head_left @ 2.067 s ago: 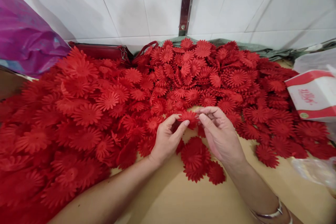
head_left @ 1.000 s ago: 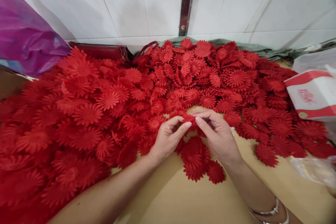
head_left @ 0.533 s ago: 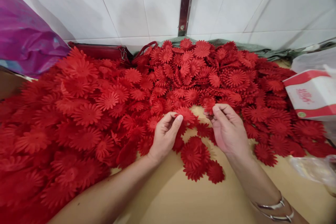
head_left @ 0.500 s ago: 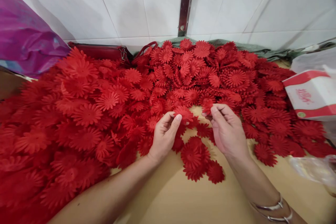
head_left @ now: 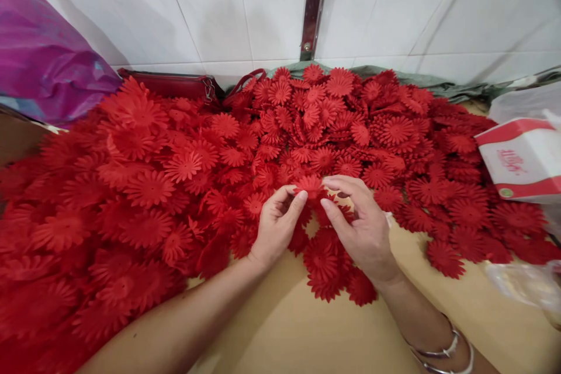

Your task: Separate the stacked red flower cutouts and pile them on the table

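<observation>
- Crumpled purple plastic bag (head_left: 48, 52), far left of the held red artificial flower (head_left: 309, 184).
- Large heap of red artificial flowers (head_left: 151, 188), flat and many-petalled, spreading left, behind and right of the held flower.
- Red handbag (head_left: 169, 85) with metal clasp, behind and left of the held flower.
- With the left hand (head_left: 278, 225), pinches the held flower by its left edge, between thumb and index finger.
- Small cluster of loose flowers (head_left: 324, 263) on the tan tabletop (head_left: 280, 333), nearer than the held flower.
- With the right hand (head_left: 366, 228), hovers at the held flower's right edge, thumb and index finger parted; contact unclear.
- Two silver bangles (head_left: 451, 347) on the wrist, nearer and right of the held flower.
- White-and-red printed package (head_left: 523, 158), far right of the held flower.
</observation>
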